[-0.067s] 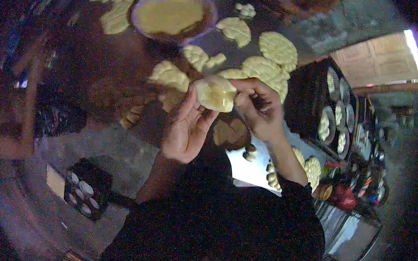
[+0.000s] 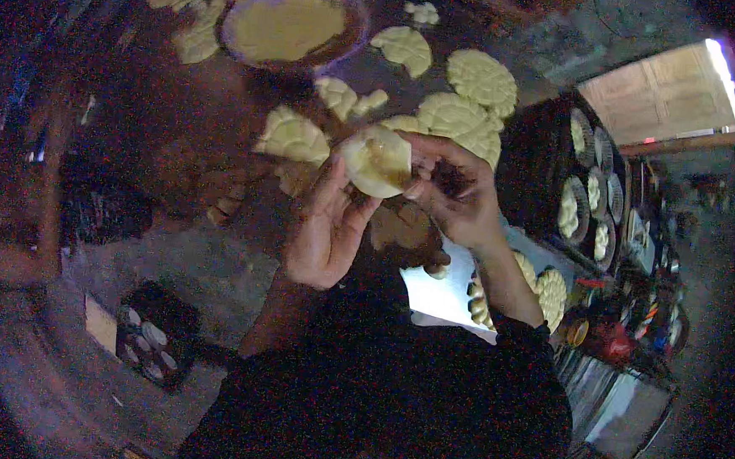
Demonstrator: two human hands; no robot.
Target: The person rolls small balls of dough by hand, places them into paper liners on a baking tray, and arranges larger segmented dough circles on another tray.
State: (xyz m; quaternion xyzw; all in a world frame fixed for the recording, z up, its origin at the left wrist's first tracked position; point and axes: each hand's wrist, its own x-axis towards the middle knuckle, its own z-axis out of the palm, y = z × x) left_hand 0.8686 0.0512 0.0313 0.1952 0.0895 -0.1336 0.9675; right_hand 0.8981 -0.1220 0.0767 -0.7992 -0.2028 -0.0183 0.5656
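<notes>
A piece of pale dough (image 2: 376,180) is held up in front of me, pressed out into a small cup with a wet yellowish-brown filling in its hollow. My left hand (image 2: 326,240) cradles it from below and the left, the thumb along its side. From the right, my right hand (image 2: 464,193) pinches its edge between thumb and fingers. Just behind the hands lie a flattened dough piece (image 2: 293,137) and a larger round of scored dough (image 2: 462,122). The tips of some fingers are hidden behind the dough.
A purple-rimmed bowl (image 2: 365,29) of yellowish mixture stands at the far left. More scored dough rounds (image 2: 482,78) lie beyond my hands. At right, a dark tray (image 2: 548,165) bears fluted cups with dough. Another dark tray (image 2: 181,315) with round cups sits lower left.
My right fingers have closed in on the dough's right edge, and the dough has tipped so its hollow faces me more. The surroundings have shifted slightly left in view.
</notes>
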